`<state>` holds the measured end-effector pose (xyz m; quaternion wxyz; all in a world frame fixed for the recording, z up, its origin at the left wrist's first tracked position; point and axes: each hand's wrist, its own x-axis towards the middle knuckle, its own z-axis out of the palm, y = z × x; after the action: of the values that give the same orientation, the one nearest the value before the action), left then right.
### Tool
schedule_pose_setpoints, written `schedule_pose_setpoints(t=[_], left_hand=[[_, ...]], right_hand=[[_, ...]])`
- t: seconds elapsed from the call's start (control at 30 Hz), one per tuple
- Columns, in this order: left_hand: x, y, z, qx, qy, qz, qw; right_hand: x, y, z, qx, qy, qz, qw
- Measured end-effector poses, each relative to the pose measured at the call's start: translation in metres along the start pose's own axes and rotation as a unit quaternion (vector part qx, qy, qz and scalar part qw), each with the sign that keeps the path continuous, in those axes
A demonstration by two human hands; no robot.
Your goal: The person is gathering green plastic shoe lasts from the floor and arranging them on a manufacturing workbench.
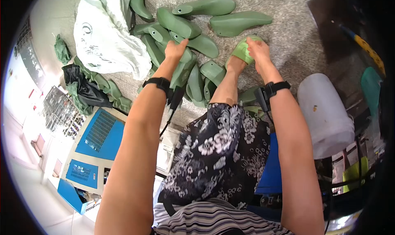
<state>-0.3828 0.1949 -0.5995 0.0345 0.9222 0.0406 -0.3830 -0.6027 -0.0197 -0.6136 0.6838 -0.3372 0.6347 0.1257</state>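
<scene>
Green shoe lasts (203, 6) lie in a heap on the speckled floor in front of me, some with a small hole at the top end. My left hand (176, 50) is over the heap, closed on a shoe last (186, 56) that its fingers partly cover. Above my foot in a light green slipper (240, 50) is my right hand (259, 52). Its fingers are curled in, and I see nothing in them. A separate shoe last (240, 22) lies just beyond the slipper.
A white woven sack (109, 33) slumps against the heap's left side. Black plastic (84, 84) and more green lasts lie farther left, by blue-panelled equipment (98, 132). On the right are a whitish plastic bucket (325, 111) and a yellow-and-blue handle (368, 52).
</scene>
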Motion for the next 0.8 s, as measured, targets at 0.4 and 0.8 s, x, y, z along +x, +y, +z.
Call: schedule_pose_setpoints(t=[0.4,0.8], left_hand=[[0.033,0.009,0.023,0.140,0.083,0.107,0.981],[0.100,-0.009,-0.040,0.708,-0.005,0.424,0.566]], right_hand=[[0.112,0.008,0.073,0.151,0.212,-0.023,0.965],[0.117,0.020,0.044,0.148,0.092,-0.087,0.981]])
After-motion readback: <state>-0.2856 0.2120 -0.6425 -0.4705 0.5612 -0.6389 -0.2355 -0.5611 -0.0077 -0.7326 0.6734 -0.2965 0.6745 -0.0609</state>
